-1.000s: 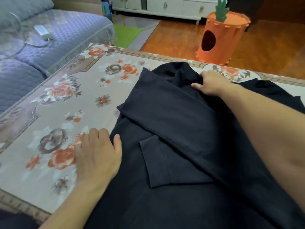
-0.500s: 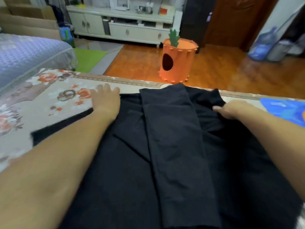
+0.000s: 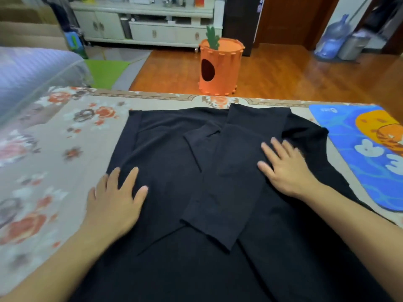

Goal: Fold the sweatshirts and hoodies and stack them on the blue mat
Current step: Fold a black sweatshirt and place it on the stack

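A black sweatshirt [image 3: 170,162] lies spread flat on the floral table cover [image 3: 54,149], with both sleeves folded in over its middle. My left hand [image 3: 115,199] rests flat with spread fingers on the garment's left edge. My right hand [image 3: 285,168] presses flat on the right part, beside the folded sleeve [image 3: 226,192]. The blue mat [image 3: 359,153], printed with an orange cartoon figure, lies at the table's right side, partly cut off by the frame edge. Nothing lies on the part of the mat that shows.
A sofa with a lilac quilted cover [image 3: 32,73] stands at the left. Beyond the table's far edge on the wooden floor are an orange carrot-shaped bin [image 3: 220,66], a white cabinet [image 3: 148,22] and a water jug [image 3: 333,38].
Both hands have slid from the garment's far part back toward me and now lie flat on it. The right hand has let go of the fabric. The view has lifted and turned right, showing more of the blue mat.
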